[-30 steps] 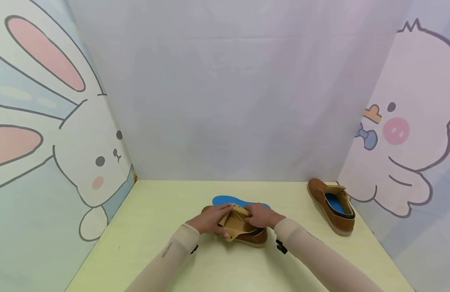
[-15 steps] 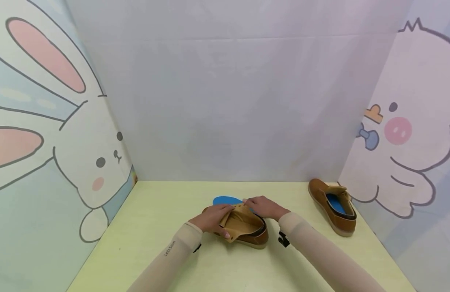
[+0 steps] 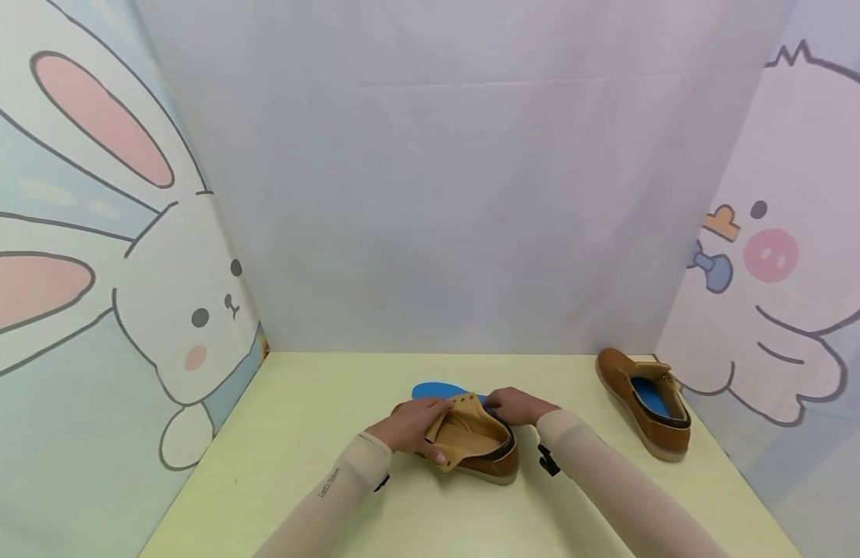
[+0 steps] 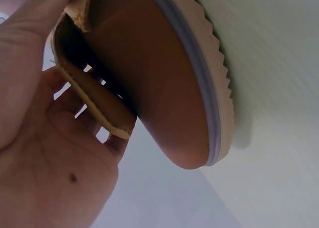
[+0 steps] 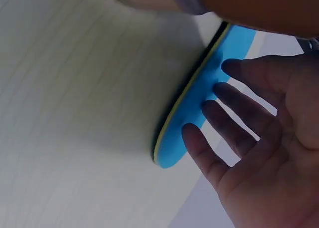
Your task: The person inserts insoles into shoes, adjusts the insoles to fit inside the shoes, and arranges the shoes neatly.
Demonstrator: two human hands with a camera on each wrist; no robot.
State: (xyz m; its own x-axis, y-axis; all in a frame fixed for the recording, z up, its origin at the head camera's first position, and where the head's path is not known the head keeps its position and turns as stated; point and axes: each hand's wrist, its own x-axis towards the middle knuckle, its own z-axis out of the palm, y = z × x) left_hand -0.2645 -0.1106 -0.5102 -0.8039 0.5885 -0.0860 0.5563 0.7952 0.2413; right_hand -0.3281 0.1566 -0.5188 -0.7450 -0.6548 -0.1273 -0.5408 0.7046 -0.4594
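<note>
A brown leather shoe point(image 3: 498, 467) with a tan lining lies on the table, its opening spread wide. My left hand point(image 3: 411, 426) holds the shoe's opened upper near the eyelets; in the left wrist view, thumb and fingers lie on either side of the leather flap. Behind the shoe is a blue insole point(image 3: 435, 388), partly hidden by it. My right hand point(image 3: 517, 408) reaches over the insole's right part. In the right wrist view its fingertips point(image 5: 192, 133) are spread over the insole's blue face, at or just above it; contact is unclear.
A second brown shoe point(image 3: 645, 415), with a blue insole inside, stands at the table's right side. The pale yellow table point(image 3: 318, 434) meets a grey back wall and side panels with a printed rabbit and a printed chick.
My right hand has left the shoe's opening and moved over its far rim to the insole behind. The left hand keeps its hold on the shoe. The head view has shifted slightly.
</note>
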